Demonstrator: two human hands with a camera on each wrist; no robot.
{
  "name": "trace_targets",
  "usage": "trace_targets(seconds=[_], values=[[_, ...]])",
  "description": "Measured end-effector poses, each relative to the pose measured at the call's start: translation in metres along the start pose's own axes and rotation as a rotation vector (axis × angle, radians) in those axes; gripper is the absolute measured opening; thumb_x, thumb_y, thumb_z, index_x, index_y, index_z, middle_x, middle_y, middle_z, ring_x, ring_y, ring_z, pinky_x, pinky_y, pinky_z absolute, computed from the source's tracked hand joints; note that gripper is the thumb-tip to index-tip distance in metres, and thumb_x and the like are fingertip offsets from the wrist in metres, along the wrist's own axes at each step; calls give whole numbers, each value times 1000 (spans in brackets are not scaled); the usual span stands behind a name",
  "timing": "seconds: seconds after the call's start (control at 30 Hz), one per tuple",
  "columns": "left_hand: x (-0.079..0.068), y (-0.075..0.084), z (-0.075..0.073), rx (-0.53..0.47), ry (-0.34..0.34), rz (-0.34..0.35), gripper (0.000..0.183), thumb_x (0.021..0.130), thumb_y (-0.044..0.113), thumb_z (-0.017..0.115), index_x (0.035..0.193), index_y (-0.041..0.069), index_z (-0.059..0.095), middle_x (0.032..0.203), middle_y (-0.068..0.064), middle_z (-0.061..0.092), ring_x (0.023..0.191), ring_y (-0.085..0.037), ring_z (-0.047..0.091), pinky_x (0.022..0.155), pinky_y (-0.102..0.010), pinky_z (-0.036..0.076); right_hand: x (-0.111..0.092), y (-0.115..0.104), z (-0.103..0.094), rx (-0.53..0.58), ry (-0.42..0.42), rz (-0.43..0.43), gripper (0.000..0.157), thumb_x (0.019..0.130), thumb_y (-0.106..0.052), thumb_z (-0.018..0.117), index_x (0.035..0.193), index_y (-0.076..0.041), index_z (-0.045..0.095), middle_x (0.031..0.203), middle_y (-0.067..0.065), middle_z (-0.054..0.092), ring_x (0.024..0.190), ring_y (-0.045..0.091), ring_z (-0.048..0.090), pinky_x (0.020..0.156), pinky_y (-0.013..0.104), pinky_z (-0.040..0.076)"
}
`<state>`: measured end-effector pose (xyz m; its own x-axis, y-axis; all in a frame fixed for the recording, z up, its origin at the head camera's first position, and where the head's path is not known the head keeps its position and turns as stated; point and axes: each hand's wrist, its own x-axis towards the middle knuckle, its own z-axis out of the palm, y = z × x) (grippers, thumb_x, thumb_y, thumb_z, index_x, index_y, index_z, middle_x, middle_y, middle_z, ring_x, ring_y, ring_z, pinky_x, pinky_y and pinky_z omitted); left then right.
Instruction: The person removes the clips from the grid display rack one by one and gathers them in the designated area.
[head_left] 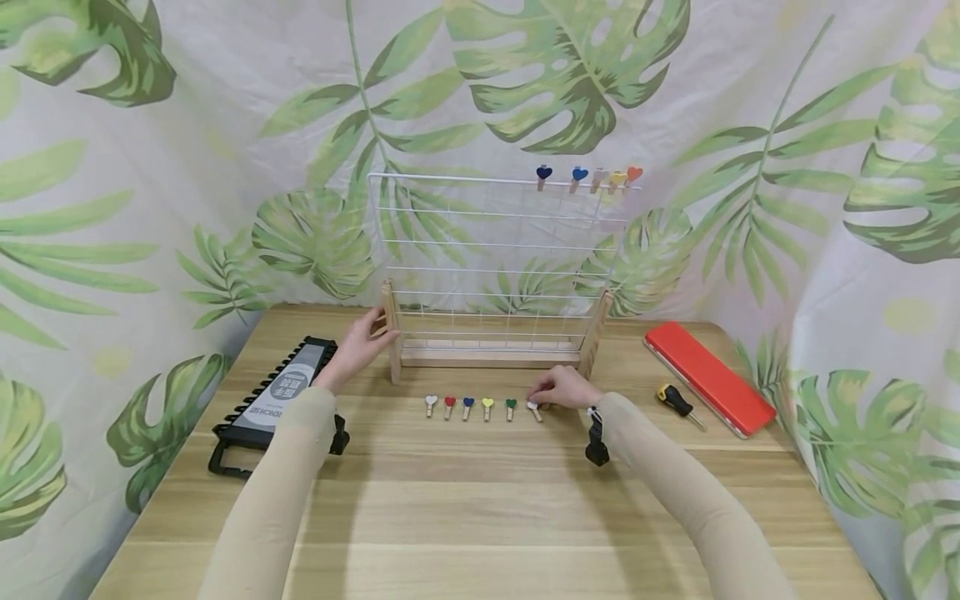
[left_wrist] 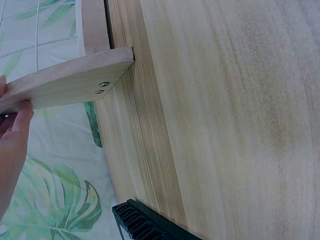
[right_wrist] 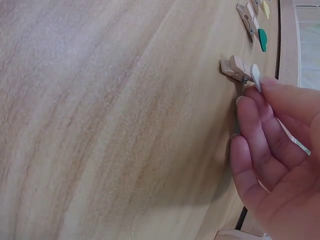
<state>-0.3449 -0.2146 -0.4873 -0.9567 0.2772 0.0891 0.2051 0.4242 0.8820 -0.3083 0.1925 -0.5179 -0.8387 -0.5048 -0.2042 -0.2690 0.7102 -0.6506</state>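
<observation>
A white wire grid rack (head_left: 495, 271) stands upright in a wooden base, and my left hand (head_left: 363, 346) holds its left wooden post (left_wrist: 65, 82), with fingers on both sides of the wood. My right hand (head_left: 564, 387) pinches the white heart on a small wooden clothespin (right_wrist: 240, 70) between thumb and fingers, low over the table. That clothespin is at the right end of a row of heart clothespins: white (head_left: 431, 404), red (head_left: 449, 406), blue (head_left: 468, 407), yellow (head_left: 488, 407) and green (head_left: 511, 408). Several more heart clothespins (head_left: 577, 177) are clipped on the rack's top wire, toward its right end.
On the left of the wooden table (head_left: 457, 517) lies a black and grey wrench rack (head_left: 281, 392). A yellow and black screwdriver (head_left: 677, 402) and a red case (head_left: 708, 377) lie on the right. A leaf-print cloth (head_left: 315, 242) hangs behind and at both sides.
</observation>
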Motion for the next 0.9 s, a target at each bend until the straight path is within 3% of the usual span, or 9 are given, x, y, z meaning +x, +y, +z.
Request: trace_targets(seconds=[0.23,0.5,0.63,0.77,0.9], values=[[2,1,1,-29,-14,-6,64,103,8,52,156,-5,19,159,-31,24,148,-48,26,121,-56,32,-2,5,-1,41,38,27,15,93,-17,70,99,-5,77,93,9,78,76,12,73,65,17,58],[-2,-1,1,12,-4,3,66,103,19,54,157,1,21,160,-27,27,147,-45,30,119,-54,37,-11,1,-13,4,65,-32,17,94,-15,68,102,-2,76,93,12,77,79,22,72,64,19,56],[-2,-2,1,26,-4,-4,66,103,20,54,158,2,20,160,-27,26,147,-45,30,118,-55,38,-19,-14,-35,-54,127,-73,18,95,-16,67,104,-3,75,97,11,76,82,21,71,69,21,56],[-1,-2,1,26,-3,-6,66,103,18,55,157,2,21,159,-27,27,147,-46,30,118,-55,38,-29,-42,-68,-64,190,-112,22,94,-17,68,108,-3,74,100,12,77,85,22,72,73,24,58],[-6,13,-1,11,-13,-8,66,102,12,55,156,-2,21,158,-31,27,146,-49,30,117,-56,38,-41,-80,-108,-50,238,-172,21,95,-17,67,111,-4,74,103,14,76,88,25,72,77,26,59]])
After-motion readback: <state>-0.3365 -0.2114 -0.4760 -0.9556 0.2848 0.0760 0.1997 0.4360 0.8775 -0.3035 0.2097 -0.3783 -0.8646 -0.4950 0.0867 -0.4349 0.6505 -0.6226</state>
